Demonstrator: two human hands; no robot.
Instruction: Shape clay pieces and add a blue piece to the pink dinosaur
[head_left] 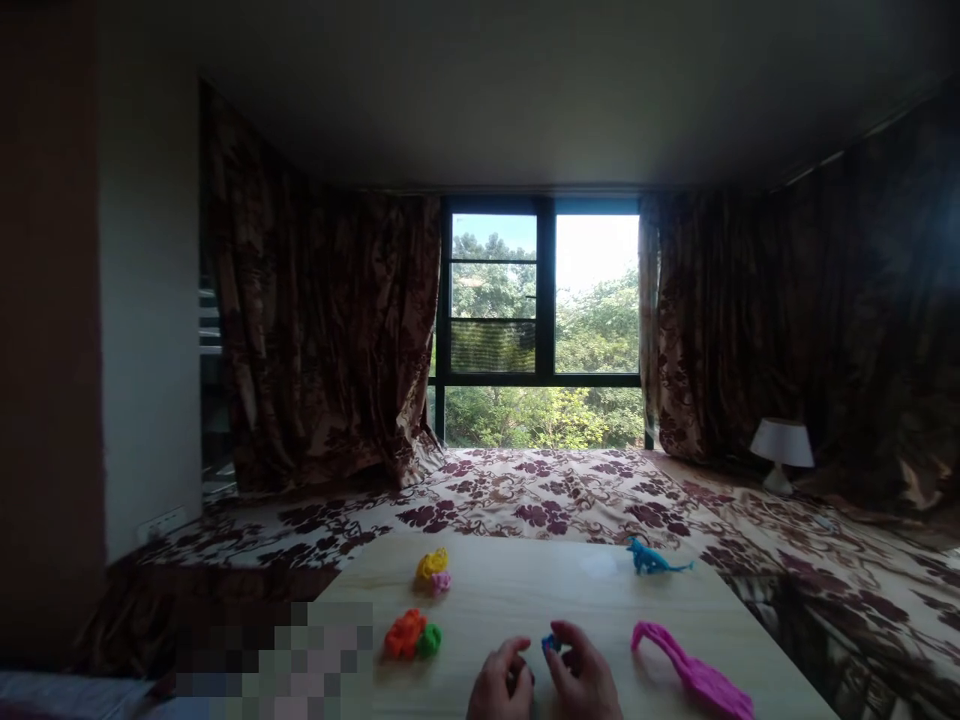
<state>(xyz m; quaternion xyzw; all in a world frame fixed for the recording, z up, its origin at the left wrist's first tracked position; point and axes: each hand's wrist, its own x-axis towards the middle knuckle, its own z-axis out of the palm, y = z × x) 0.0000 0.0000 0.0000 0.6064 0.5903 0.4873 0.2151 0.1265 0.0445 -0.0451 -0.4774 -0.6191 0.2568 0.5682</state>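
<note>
At the table's near edge, my right hand [583, 675] pinches a small blue lump [550, 643] between thumb and fingers; its exact kind is too small to tell. Close beside it on the left is my left hand [502, 682], fingers curled, with a gap between index finger and thumb and nothing clearly visible in it. To the right of my hands lies a long bright pink piece [694, 670], narrow at one end and wide at the other. Left of them sit an orange lump [405, 635] and a green lump [430, 640], touching each other.
Farther back on the pale wooden table [517, 570] are a yellow lump [433, 563] with a pink one [441, 582], and a blue long-tailed animal figure [654, 557]. Beyond lies a flowered cloth [540, 490] before a window, with a white lamp [781, 445] at right.
</note>
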